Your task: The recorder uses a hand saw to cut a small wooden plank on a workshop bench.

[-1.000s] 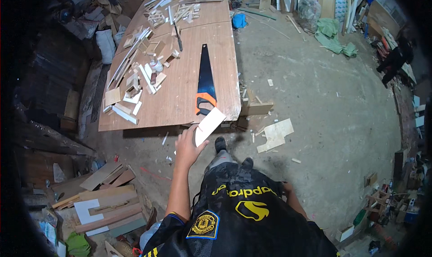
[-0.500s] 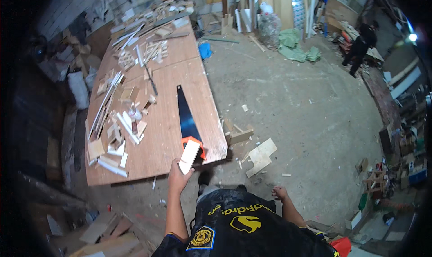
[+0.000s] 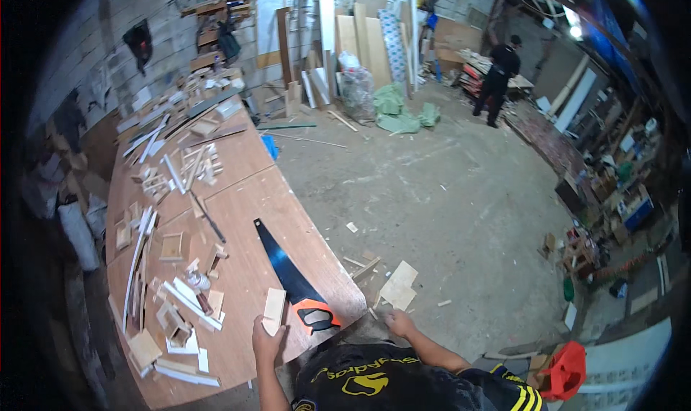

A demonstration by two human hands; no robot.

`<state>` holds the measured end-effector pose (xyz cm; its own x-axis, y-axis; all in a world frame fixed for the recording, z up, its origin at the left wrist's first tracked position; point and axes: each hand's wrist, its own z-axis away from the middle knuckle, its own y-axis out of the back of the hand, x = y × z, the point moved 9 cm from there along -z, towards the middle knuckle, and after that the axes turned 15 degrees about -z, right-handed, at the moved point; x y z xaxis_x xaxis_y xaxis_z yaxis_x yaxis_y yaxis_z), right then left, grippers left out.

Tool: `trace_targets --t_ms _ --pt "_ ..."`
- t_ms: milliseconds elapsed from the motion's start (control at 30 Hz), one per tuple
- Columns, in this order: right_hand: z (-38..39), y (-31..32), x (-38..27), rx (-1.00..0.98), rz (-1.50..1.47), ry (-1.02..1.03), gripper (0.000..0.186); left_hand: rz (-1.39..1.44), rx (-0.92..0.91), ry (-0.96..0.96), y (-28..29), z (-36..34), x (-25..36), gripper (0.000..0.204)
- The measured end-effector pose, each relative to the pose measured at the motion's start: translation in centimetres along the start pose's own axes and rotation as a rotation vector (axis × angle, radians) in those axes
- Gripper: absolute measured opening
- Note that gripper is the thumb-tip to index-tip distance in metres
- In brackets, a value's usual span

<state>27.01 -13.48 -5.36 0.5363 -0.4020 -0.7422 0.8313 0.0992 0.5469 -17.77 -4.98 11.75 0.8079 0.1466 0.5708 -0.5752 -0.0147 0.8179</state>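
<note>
A short, pale rectangular wood block [image 3: 274, 310] stands up from my left hand [image 3: 268, 335], whose fingers are closed round its lower end. Just right of the block, a handsaw [image 3: 282, 265] lies flat on the brown wooden table [image 3: 248, 195]. Its dark blade points away from me and its orange and black handle is near the table's front edge. My right hand [image 3: 396, 322] is off the table, beyond its near right corner. Its fingers look loosely bent and apart, with nothing clearly held.
Small wooden boxes [image 3: 173, 247], white strips [image 3: 193, 304] and offcuts cover the table's left side. Wood scraps [image 3: 399, 285] lie on the floor right of the table. Boards [image 3: 360, 44] lean on the far wall. A person [image 3: 498, 80] in dark clothes stands at the far right.
My view has tilted up and turned right. The wood block, held in my left hand, no longer overlaps the saw handle. My right hand has come forward from my side toward the table's corner.
</note>
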Motion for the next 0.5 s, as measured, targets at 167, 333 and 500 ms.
trace_targets --t_ms 167,333,500 --pt "0.0 -7.1 -21.7 -0.037 0.134 0.691 0.033 -0.036 -0.069 -0.066 0.3 -2.2 -3.7 0.066" --pt "0.9 -14.8 -26.3 -0.294 0.473 0.824 0.044 -0.115 -0.077 -0.037 -1.7 -3.6 -8.4 0.069" --pt "-2.0 -17.1 -24.7 -0.476 0.551 0.641 0.046 -0.239 -0.194 -0.031 -3.7 -4.5 -10.3 0.071"
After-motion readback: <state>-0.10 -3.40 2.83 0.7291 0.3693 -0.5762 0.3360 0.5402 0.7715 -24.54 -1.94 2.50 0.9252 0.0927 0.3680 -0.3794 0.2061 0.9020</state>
